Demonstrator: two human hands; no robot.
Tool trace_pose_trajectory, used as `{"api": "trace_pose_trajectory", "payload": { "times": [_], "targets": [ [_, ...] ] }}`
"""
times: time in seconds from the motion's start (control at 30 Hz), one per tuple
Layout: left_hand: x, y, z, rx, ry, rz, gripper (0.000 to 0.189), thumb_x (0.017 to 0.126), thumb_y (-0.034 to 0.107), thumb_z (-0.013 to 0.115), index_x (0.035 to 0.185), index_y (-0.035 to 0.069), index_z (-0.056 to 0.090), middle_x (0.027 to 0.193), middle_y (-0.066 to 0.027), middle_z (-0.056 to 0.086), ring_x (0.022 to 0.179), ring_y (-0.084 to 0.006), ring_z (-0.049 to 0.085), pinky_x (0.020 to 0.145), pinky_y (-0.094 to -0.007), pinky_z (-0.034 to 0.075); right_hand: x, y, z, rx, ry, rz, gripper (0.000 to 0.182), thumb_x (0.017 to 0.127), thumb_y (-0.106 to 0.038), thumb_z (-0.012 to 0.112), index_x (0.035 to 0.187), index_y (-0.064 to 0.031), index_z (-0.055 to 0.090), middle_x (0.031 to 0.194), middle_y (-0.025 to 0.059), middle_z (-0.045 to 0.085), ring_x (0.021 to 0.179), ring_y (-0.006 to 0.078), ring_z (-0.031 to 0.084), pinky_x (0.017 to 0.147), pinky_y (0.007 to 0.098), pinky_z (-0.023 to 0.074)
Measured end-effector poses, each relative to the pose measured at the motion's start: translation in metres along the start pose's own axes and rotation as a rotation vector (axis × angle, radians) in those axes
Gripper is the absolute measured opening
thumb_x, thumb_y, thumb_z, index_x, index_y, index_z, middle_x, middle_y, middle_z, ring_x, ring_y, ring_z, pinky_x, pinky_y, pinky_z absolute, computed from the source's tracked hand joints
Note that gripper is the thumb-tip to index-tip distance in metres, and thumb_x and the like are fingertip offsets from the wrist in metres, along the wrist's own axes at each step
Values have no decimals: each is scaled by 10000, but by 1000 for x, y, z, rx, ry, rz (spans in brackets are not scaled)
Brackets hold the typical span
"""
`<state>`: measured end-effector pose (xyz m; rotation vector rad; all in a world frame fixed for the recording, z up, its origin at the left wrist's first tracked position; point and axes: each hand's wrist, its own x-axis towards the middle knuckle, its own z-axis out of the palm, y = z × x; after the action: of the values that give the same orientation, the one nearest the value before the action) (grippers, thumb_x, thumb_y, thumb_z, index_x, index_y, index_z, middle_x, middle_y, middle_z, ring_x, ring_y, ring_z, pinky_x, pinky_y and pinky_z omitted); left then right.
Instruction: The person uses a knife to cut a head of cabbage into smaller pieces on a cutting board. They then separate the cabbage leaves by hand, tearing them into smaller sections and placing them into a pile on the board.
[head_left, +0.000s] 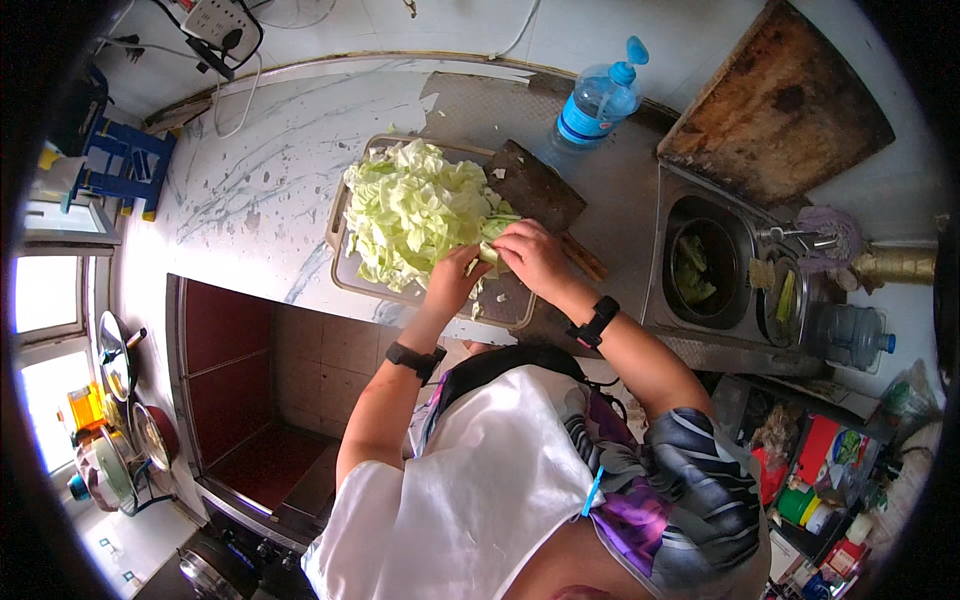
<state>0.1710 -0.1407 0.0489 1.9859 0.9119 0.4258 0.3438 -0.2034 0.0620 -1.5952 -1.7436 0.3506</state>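
Both my hands meet over the right side of a cutting board (349, 281) on the counter. My left hand (452, 279) and my right hand (531, 253) pinch a piece of pale green cabbage (487, 257) between their fingertips. A large heap of torn cabbage leaves (416, 210) covers most of the board. Just beyond my right hand lies a cleaver, its dark broad blade (534, 184) over the board's far right corner and its wooden handle (585, 256) pointing towards me. Small cabbage scraps (477, 307) are scattered near the board's front edge.
A clear bottle with a blue pump (600, 101) stands behind the cleaver. To the right, the steel sink (654, 285) holds a dark bowl with green leaves (694, 270). A stained wooden board (787, 105) leans on the wall. A blue stool (127, 169) sits far left.
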Motion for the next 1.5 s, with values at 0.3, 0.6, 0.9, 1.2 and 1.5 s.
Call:
{"api": "trace_pose_trajectory", "payload": {
  "times": [0.3,0.6,0.9,1.2,1.5],
  "targets": [
    [11,4,-9,43,54,175,291,792,109,669,1049,8,578,905,-176,595,834,-350,579,729,-380,462,8,4,-8,840,-298,633,246,921,-206,570,1040,2,626,839,12,638,741,87,605,675,239,508],
    [2,19,-2,57,226,105,328,746,46,681,1061,57,591,931,-129,616,850,-326,608,715,-377,488,4,13,0,1045,-294,767,209,902,-166,593,1004,16,609,870,47,638,763,120,635,712,261,537],
    [-2,15,-5,-85,222,92,338,730,96,725,1045,68,604,970,-127,632,852,-305,628,664,-353,495,3,6,5,1139,-268,806,177,909,-163,577,996,-13,613,879,57,649,753,127,644,690,257,539],
    [-6,24,-14,-110,189,39,316,738,82,719,1032,66,605,978,-104,636,877,-255,640,629,-321,490,6,-1,0,1126,-282,839,178,900,-172,593,998,-25,613,862,38,644,744,112,636,695,248,535],
    [-6,13,-12,-111,263,117,317,746,95,716,1033,39,593,961,-133,624,839,-282,634,627,-329,484,4,2,-4,993,-236,748,152,891,-160,593,947,-22,624,820,26,638,733,93,607,665,236,503]
  ]
}}
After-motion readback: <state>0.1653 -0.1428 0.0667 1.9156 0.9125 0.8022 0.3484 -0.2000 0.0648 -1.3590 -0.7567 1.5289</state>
